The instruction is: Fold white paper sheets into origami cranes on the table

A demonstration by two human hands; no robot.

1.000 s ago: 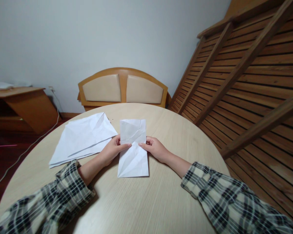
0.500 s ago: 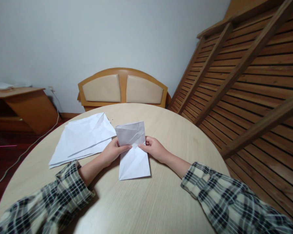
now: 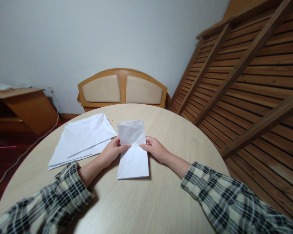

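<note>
A folded sheet of white paper (image 3: 133,165) is held between my two hands at the middle of the table. Its far part tilts up in a greyish shade, with crease lines across it; its near part looks bright white. My left hand (image 3: 112,150) grips the left edge, thumb on top and fingers partly hidden behind the paper. On the opposite edge, my right hand (image 3: 156,149) pinches in the same way, its thumb near the centre crease. Beyond my left hand lies a stack of white paper sheets (image 3: 80,138), creased on top.
The round wooden table (image 3: 180,195) carries all the paper. Behind it stands a headboard (image 3: 123,86) with two cream panels. A slatted wooden frame (image 3: 234,87) leans at the right. To the left are a desk (image 3: 31,110) and a white cable (image 3: 26,151).
The folded paper has turned slightly, and its far part looks lighter and tilts a little differently. Both hands keep nearly the same place and grip.
</note>
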